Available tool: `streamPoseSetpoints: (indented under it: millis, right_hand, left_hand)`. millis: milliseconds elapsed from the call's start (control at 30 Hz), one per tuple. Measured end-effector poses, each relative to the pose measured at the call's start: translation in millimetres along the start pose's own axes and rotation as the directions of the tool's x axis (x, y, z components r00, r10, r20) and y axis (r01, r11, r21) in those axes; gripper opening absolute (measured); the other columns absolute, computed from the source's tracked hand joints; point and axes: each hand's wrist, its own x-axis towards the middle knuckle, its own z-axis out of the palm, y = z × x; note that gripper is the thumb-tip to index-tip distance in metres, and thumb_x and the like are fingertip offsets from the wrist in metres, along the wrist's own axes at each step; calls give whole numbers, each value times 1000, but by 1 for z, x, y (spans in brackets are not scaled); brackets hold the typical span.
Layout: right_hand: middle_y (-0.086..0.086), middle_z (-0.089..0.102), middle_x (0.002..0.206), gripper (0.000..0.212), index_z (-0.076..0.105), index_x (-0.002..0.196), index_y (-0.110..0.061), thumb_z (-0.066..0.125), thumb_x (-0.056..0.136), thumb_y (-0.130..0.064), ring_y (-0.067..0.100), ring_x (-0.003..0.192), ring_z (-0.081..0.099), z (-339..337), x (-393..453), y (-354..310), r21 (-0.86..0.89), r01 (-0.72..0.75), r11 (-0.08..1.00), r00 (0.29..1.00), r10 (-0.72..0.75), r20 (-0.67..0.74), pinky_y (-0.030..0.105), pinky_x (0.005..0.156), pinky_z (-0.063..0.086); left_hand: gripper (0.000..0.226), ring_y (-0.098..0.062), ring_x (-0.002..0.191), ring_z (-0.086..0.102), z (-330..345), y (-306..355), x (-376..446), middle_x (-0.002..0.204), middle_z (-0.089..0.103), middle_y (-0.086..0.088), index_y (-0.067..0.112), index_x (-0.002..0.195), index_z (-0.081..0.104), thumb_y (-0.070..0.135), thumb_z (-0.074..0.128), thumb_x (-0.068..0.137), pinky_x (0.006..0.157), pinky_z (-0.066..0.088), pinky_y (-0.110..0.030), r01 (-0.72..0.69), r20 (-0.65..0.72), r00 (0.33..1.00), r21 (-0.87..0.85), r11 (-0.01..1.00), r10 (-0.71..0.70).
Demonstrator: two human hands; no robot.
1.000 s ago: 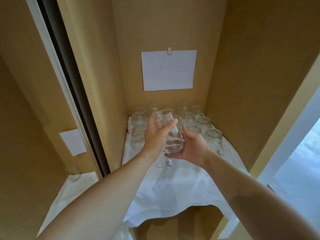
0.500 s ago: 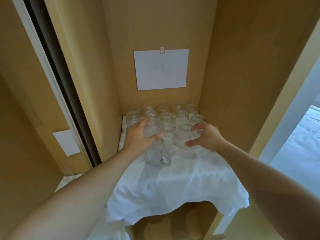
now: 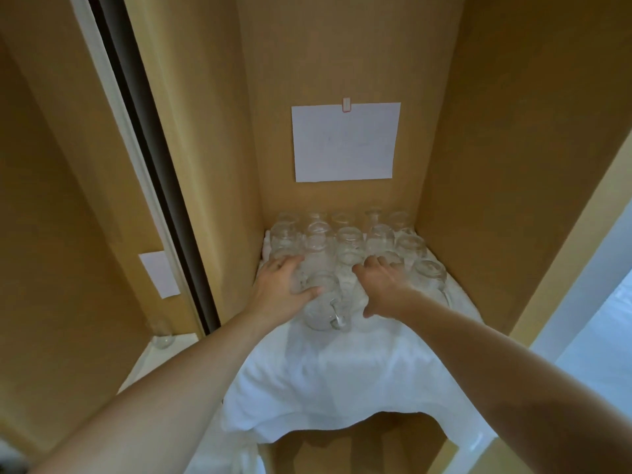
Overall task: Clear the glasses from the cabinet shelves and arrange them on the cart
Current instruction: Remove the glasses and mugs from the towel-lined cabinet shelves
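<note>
A person reaches both bare arms into a tall tan wooden cabinet [image 3: 496,165]. On its shelf, a crumpled white cloth [image 3: 342,378] hangs over the front edge, and clear glass mugs [image 3: 349,248] stand crowded in rows at the back. The left hand [image 3: 284,289] lies over the mugs at the front left, fingers spread loosely and thumb against the nearest handled mug [image 3: 321,306]; I cannot tell whether it grips one. The right hand [image 3: 383,285] rests on the mugs just beside it, fingers extended, closed on nothing. A white paper sheet [image 3: 345,142] is clipped to the back wall. One more clear glass [image 3: 160,333] stands in the left compartment.
</note>
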Motion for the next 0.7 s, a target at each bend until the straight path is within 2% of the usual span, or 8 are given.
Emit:
streamPoseSetpoints:
  millis: [333,500,700]
  right_hand:
    - [12,49,130,78,49,134,-15,88,70,-38,30,120,49,22,13,2,-27,130,991,990,-131,-42,40,99,46]
    - [11,46,132,80,46,139,-18,85,72,-34,31,124,45,22,21,-1,-18,185,983,982,-186,-38,42,102,45]
    - [11,46,132,79,47,139,-19,85,71,-31,32,123,46,28,20,0,-27,193,981,979,-194,-66,43,101,44]
  left_hand:
    - [67,-26,139,42,3,-10,-16,149,49,-2,17,144,51,37,77,85,111,39,-44,62,2,998,82,995,-62]
    - [66,-26,135,45,9,-10,-29,145,53,-5,17,144,51,37,76,86,109,39,-36,125,-47,992,117,985,-120]
    - [66,-24,140,39,21,-5,-46,151,47,-2,21,146,48,43,72,89,112,36,-35,192,-49,981,139,971,-187]
